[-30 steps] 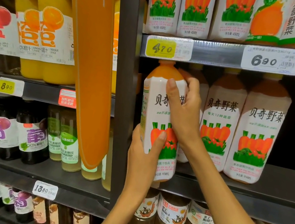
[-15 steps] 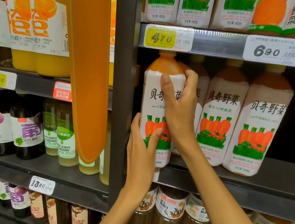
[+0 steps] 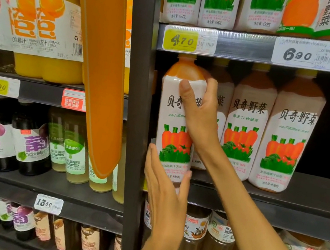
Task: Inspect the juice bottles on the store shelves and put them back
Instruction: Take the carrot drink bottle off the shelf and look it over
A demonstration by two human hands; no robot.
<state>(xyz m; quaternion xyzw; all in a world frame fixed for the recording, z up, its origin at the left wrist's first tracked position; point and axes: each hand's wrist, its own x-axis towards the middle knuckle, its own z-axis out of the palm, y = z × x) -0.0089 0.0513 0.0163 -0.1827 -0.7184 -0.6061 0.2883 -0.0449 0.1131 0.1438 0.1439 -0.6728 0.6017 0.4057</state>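
The carrot juice bottle (image 3: 178, 123) stands upright at the left end of the middle shelf (image 3: 278, 202), right beside the dark upright post (image 3: 135, 97), with its base at or just over the shelf's front edge, under the yellow 4.70 price tag (image 3: 180, 40). The right hand (image 3: 200, 113) holds it high up: its grip is wrapped around the shoulder of the bottle, thumb across the front of the white label and fingers curled behind. The left hand (image 3: 166, 193) lies against the bottle's lower part with straight, spread fingers, supporting it rather than clasping it. To the right of the held bottle, three bottles of the same kind (image 3: 245, 125) stand in a row on the same shelf. Judging from this, the bottle looks close to being back in its slot; what seems left is to seat it fully in line with its neighbours and let go. Whether other bottles have been inspected cannot be told; the row beside it and the shelves above and below may yet need checking.
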